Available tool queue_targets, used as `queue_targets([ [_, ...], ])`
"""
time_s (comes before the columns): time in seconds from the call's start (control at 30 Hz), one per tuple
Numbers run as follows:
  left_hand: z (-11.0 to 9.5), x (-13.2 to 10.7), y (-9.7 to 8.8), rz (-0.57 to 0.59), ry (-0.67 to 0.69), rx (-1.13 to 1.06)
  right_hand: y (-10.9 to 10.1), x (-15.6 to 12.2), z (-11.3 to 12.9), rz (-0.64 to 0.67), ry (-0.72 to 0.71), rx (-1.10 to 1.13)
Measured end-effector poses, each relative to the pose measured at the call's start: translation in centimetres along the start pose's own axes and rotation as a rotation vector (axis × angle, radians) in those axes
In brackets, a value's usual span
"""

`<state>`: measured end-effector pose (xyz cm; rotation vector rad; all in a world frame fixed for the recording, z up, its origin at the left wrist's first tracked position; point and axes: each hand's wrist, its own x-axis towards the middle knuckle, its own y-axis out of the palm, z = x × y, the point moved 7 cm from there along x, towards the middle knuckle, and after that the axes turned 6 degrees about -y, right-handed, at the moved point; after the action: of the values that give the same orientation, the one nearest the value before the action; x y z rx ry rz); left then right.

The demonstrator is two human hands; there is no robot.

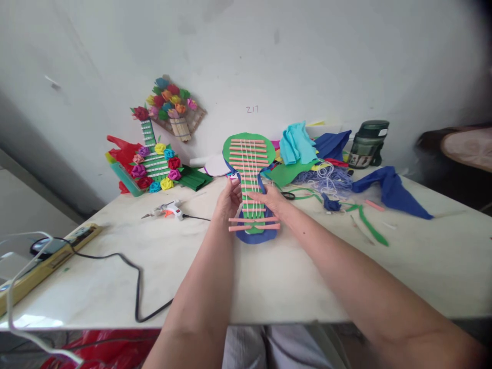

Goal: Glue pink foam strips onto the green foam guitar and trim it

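Note:
Between my two hands is a guitar-shaped paper craft [251, 179], green on a blue backing, with pink rolled-paper bars across it and white strings running lengthwise. Its round end points away from me and its narrow end towards me. My left hand [229, 197] grips the left edge of the neck, its fingers partly behind the craft. On the right edge, my right hand [272, 199] holds the neck with the thumb over the front; its other fingers are hidden. A glue gun [172, 210] lies on the table to the left.
A power strip [49, 261] and a black cable [138, 287] lie at the left. Paper-flower crafts [157, 164] stand by the wall. Coloured crepe paper [298, 143], tangled string [326, 179], scissors [288, 195] and a dark flask [369, 143] are at the back right.

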<state>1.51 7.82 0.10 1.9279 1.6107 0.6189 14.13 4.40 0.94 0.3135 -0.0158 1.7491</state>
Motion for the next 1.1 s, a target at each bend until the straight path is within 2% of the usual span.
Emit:
queue_targets([
  [0.1,0.3,0.3,-0.4,-0.021,0.000,0.035,-0.5,0.4,-0.2,0.042,-0.047,-0.187],
  [0.27,-0.3,0.1,-0.7,-0.072,0.093,0.089,-0.7,0.3,0.0,0.078,-0.043,-0.469],
  [0.47,-0.7,-0.2,-0.5,-0.097,0.142,0.215,-0.5,0.2,0.1,0.110,-0.023,-0.485],
  [0.6,-0.6,-0.2,-0.6,-0.108,0.143,0.262,-0.4,0.3,-0.5,0.124,0.010,-0.331],
  [0.7,-0.4,-0.3,-0.4,-0.092,0.125,0.303,-0.2,0.2,-1.2,0.126,0.088,-0.129],
  [0.83,-0.3,-0.4,-0.3,-0.090,0.106,0.322,-0.1,-0.1,-1.5,0.111,0.179,0.008],
  [0.97,-0.2,-0.4,0.1,-0.062,0.107,0.336,-0.2,-0.2,-1.2,0.029,0.190,0.091],
  [1.1,0.1,-0.6,0.7,-0.013,0.109,0.381,-0.8,-0.2,-0.8,-0.089,0.142,0.067],
])
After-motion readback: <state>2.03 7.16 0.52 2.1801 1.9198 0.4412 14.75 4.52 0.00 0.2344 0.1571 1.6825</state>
